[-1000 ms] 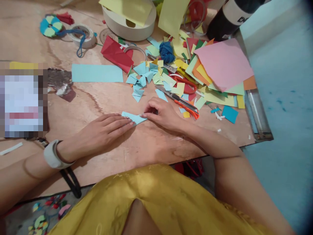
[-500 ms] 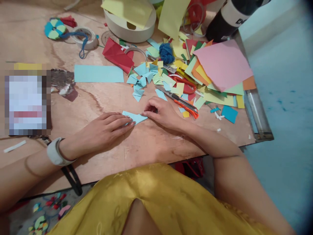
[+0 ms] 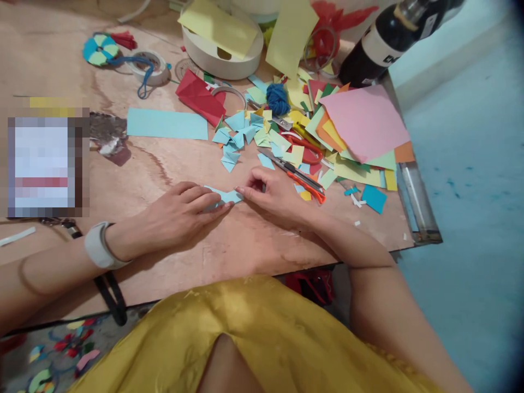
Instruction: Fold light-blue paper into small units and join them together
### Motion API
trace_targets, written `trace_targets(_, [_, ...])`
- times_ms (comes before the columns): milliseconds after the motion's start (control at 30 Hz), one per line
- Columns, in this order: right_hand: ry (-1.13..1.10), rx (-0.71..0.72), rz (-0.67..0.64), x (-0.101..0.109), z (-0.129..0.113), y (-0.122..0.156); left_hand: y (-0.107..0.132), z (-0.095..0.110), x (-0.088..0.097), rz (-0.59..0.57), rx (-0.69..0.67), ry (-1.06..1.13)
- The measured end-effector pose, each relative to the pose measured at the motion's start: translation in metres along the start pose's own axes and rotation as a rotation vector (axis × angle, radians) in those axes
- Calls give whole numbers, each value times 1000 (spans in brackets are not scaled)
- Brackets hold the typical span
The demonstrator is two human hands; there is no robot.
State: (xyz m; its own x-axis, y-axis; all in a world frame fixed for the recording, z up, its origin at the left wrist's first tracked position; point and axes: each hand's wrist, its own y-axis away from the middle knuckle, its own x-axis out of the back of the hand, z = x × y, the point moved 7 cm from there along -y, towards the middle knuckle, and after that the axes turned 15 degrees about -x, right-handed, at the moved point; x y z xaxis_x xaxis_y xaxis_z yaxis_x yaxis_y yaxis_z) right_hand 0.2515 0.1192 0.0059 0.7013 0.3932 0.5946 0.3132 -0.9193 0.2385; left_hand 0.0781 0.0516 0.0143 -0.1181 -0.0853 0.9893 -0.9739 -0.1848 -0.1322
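Near desk [image 3: 245, 245] edge: mustard garment [image 3: 229, 305] hides a stretch of it. Just beyond, left hand [image 3: 180, 210] palm down, fingers close together, tips over the left part of a folded light-blue paper [image 3: 230, 195]; cannot tell whether they grip or only press. Right hand [image 3: 272, 194]: thumb and forefinger drawn together on the paper's right end, other fingers curled. Paper lies on the desk between the hands, nearer the near edge than the far; its left part is mostly covered.

Toward left edge: a blurred-out block [image 3: 41, 164], any writing lost. Mid-desk: orange-ended cutter [image 3: 301, 177], small folded blue pieces [image 3: 233, 139], light-blue strip [image 3: 167, 124]. Toward right edge: pink sheet [image 3: 368, 123] atop coloured papers, mostly hidden beneath it.

Farther: blue yarn ball [image 3: 278, 99]; round printed mark [image 3: 187, 70], lettering too small to read. Far right corner: dark bottle [image 3: 356, 65], pale label [image 3: 379, 50], bold black letters turned partly away, word not legible.
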Motion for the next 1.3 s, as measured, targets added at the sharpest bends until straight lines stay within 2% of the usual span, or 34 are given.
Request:
trace_targets(100, [70,-75,-164,-9,2,4,-1,2,0,25,-10,-29])
trace_targets(167, [129,-103,-224,-11,2,4,-1,2,-1,46,-5,-49])
trace_targets(367, [206,-177,-316,-12,2,-4,1,1,-3,78,16,-30])
trace_targets(667, [233,-203,-359,-13,2,-10,-3,-1,0,59,1,3])
trace_targets(967, [12,-258,-568,-19,12,-19,8,0,1,83,13,76])
trace_targets(1200, [-132,-327,-616,-16,16,-18,19,0,0,123,20,197])
trace_targets(1300, [-151,-332,-618,-15,16,-18,22,0,-2,104,13,252])
